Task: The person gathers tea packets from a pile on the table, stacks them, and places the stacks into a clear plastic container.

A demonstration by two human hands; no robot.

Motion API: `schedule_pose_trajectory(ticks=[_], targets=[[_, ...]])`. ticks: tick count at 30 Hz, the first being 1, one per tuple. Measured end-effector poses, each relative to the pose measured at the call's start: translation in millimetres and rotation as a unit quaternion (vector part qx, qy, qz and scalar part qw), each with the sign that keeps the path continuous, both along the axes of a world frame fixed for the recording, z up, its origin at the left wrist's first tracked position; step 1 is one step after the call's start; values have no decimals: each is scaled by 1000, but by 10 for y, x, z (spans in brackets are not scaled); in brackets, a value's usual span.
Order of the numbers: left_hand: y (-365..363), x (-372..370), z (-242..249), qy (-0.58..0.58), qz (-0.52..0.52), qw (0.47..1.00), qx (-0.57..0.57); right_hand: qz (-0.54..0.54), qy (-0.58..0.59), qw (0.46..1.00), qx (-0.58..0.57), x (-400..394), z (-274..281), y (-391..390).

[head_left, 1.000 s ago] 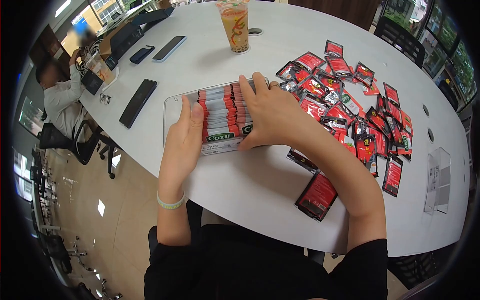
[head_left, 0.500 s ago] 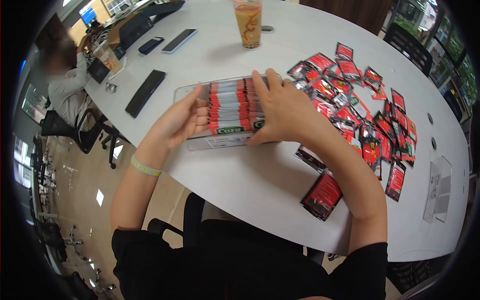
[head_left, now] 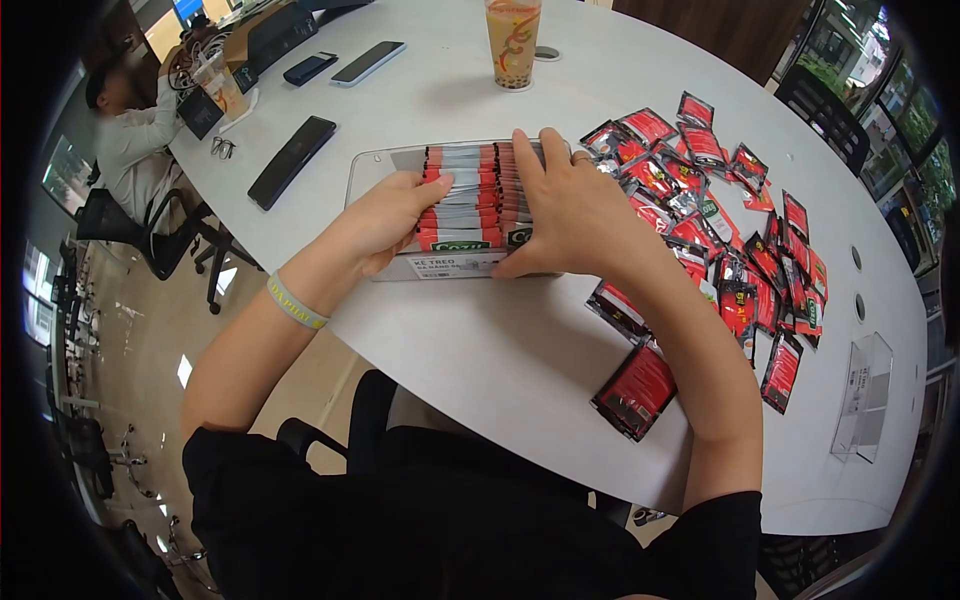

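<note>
A clear plastic box [head_left: 385, 265] with a printed label on its front wall stands on the white table. Packed on edge inside it are red-and-silver sachets [head_left: 462, 205] in two rows, with green "Cozy" marks facing me. My left hand [head_left: 385, 215] is at the left row, its thumb over the sachets' edges and its other fingers mostly hidden beside the row. My right hand [head_left: 575, 205] spans the box's right part, fingers at the far side and thumb against the front wall. It covers much of the right row.
Loose red sachets [head_left: 700, 230] lie heaped on the right of the table [head_left: 470, 350]. A clear label stand [head_left: 862, 395] is at the right edge. A drink cup [head_left: 513, 45] stands at the back. Phones [head_left: 292, 162] lie on the left. A person [head_left: 140, 130] sits at far left.
My left hand has shifted right, and its thumb has come down onto the left row of sachets. My right hand stays around the right part of the box. The view has shifted slightly.
</note>
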State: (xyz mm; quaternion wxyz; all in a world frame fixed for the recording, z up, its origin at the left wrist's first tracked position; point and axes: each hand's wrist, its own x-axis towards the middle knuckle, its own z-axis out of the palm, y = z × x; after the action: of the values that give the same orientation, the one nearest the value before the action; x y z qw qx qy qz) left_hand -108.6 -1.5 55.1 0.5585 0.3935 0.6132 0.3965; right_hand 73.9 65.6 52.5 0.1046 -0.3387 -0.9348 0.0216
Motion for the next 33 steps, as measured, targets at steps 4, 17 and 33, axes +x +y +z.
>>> schedule_pose_trajectory(ticks=[4, 17, 33], targets=[[-5, 40, 39, 4, 29, 1000, -6, -2, 2, 1000, 1, -11, -7, 1], [23, -10, 54, 64, 37, 996, -42, 2, -13, 1000, 2, -16, 14, 2], [-19, 23, 34, 113, 19, 993, -23, 0, 14, 1000, -14, 41, -20, -33]])
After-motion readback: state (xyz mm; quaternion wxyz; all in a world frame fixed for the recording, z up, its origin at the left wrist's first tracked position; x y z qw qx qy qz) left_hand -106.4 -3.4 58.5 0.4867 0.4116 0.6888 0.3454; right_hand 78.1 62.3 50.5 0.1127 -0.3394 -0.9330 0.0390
